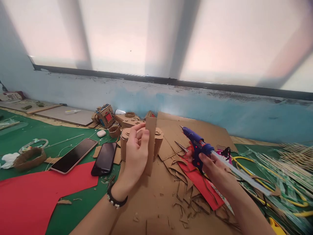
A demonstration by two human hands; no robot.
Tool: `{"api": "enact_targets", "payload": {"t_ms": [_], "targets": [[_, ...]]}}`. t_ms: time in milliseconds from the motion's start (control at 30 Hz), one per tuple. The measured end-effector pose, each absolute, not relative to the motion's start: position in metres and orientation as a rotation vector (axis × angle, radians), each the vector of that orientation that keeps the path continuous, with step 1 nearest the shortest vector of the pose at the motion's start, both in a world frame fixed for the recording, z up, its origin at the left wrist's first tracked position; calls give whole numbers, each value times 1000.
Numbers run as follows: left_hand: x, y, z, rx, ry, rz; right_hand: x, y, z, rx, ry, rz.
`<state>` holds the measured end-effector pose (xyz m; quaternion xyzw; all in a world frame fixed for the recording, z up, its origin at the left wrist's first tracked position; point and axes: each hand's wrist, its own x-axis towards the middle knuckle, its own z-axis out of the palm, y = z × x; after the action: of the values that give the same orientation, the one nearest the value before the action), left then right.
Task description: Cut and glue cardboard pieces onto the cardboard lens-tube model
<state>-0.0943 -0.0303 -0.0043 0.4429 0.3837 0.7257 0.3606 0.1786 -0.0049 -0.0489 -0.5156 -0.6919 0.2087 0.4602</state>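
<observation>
My left hand (138, 147) grips a flat cardboard strip (151, 143) and holds it upright above the cardboard sheet. Behind that strip stands a rounded cardboard piece (126, 145), partly hidden by the hand. In my right hand (212, 163) is a blue glue gun (195, 140), its nozzle pointing up and to the left. A long clear glue stick (242, 173) sticks out of its back end. Nozzle and cardboard strip are well apart. Under the gun lie cardboard scraps (186, 186) and a piece of red paper (195, 182).
Two phones (75, 156) and a large red sheet (26, 195) lie on the green tabletop (70, 215) at left. Small cardboard constructions (106, 116) stand near the wall. Thin wooden sticks (290, 166) and a yellow cable (246, 159) lie at right.
</observation>
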Motion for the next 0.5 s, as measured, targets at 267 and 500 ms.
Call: {"api": "enact_targets", "payload": {"t_ms": [267,500], "targets": [[-85,-40,-10,1380,1046,1906,175,8,-72,-1327,-2099,430],[-76,-42,-16,1386,864,1656,182,10,-80,-1328,-2213,329]]}}
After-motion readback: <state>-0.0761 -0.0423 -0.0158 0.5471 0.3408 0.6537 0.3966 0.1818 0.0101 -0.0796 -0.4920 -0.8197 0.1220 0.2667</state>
